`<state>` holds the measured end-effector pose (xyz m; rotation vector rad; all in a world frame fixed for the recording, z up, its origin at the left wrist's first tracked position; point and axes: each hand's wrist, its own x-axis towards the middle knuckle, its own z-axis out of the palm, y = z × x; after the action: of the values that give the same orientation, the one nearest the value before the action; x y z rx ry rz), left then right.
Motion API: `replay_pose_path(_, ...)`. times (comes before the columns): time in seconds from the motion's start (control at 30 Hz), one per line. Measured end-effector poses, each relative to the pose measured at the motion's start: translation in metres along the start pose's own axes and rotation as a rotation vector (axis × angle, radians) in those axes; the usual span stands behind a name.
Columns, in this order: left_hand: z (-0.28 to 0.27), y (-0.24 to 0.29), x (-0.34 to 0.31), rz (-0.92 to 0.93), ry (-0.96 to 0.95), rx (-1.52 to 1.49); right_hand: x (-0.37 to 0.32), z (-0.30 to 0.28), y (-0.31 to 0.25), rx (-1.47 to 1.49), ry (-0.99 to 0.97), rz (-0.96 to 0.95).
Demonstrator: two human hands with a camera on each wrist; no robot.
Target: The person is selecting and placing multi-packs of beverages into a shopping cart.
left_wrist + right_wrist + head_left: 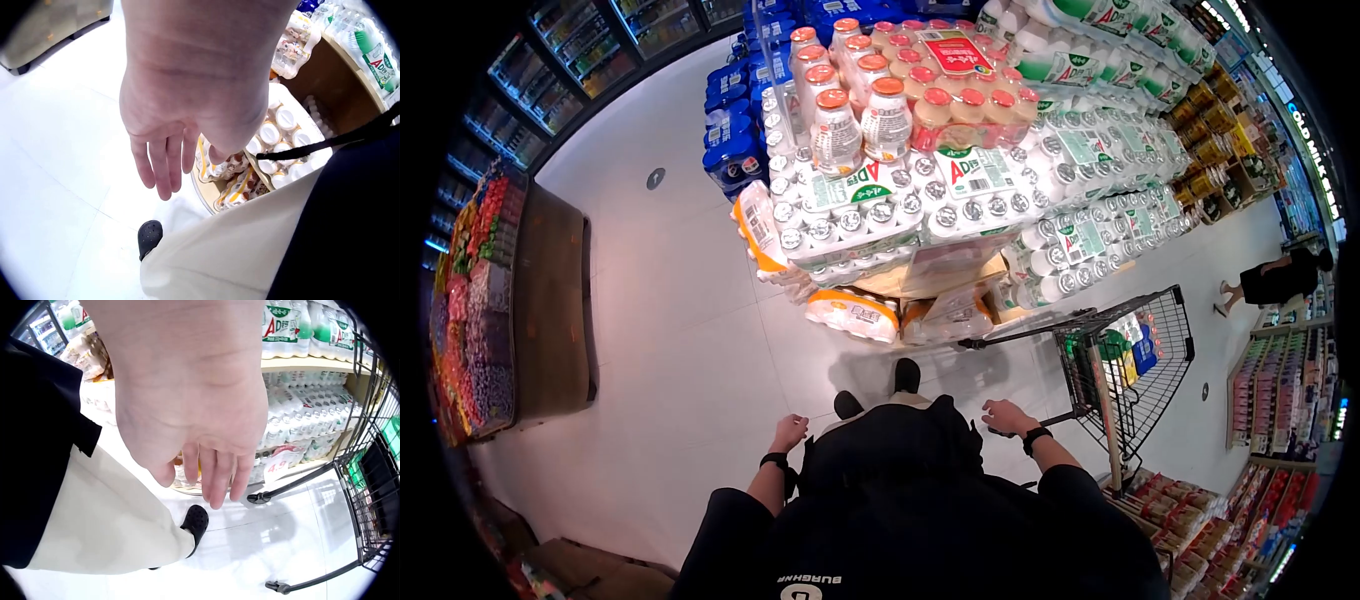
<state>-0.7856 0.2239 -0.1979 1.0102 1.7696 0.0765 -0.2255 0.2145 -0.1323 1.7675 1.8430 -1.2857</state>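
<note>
My left hand [790, 432] hangs beside the body with relaxed fingers and holds nothing. In the left wrist view its fingers point down, overlapping packs of white-capped bottles [270, 133] low on a display. My right hand [1006, 416] hangs on the other side, fingers loose and nothing in them. Nearest to it is a wire shopping cart [1076, 375], whose dark frame shows at the right in the right wrist view. Green, yellow and blue packages [1142, 352] lie in the cart. Ahead rises a stacked display of shrink-wrapped white bottle packs [850, 190] with green and red labels.
Orange-capped bottles [836, 130] and a pink-capped pack [955, 52] top the display; blue packs [732, 150] stand at its left. A bin of colourful goods [550, 300] is at far left. A person [1280, 278] in dark clothes is at right, near shelves [1270, 385].
</note>
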Motion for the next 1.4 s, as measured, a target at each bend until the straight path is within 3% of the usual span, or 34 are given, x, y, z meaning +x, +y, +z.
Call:
replay_pose_path(0.13,-0.005,0.003,-0.009,0.018,0.007,0.227,-0.007,0.011,0.012,0.065,0.067,0.032)
replay_pose_path(0.27,-0.010,0.032,-0.012,-0.009,-0.048,0.123,-0.007,0.011,0.004,0.218,0.139,-0.033)
replay_pose_path(0.37,-0.012,0.070,-0.003,0.187,-0.074,0.187,-0.012,-0.028,-0.039,0.433,0.326,-0.139)
replay_pose_path(0.5,-0.021,0.220,-0.051,0.398,-0.164,-0.091,-0.045,-0.136,-0.123,0.890,0.479,-0.340)
replay_pose_path(0.67,-0.042,0.402,-0.138,0.844,0.041,-0.196,-0.089,-0.269,-0.193,1.300,0.516,-0.543)
replay_pose_path(0.77,-0.056,0.475,-0.170,1.106,0.247,-0.151,-0.096,-0.326,-0.216,1.561,0.440,-0.647)
replay_pose_path(0.87,-0.064,0.516,-0.174,1.171,0.336,-0.163,-0.078,-0.359,-0.227,1.817,0.298,-0.774)
replay_pose_path(1.13,-0.054,0.537,-0.141,1.024,0.210,-0.433,-0.013,-0.414,-0.220,1.995,0.148,-0.652)
replay_pose_path(1.33,-0.058,0.548,-0.129,0.874,0.089,-0.839,-0.006,-0.422,-0.225,1.857,0.280,-0.652)
replay_pose_path(1.4,-0.061,0.553,-0.125,0.806,-0.060,-1.028,-0.009,-0.419,-0.229,1.858,0.354,-0.655)
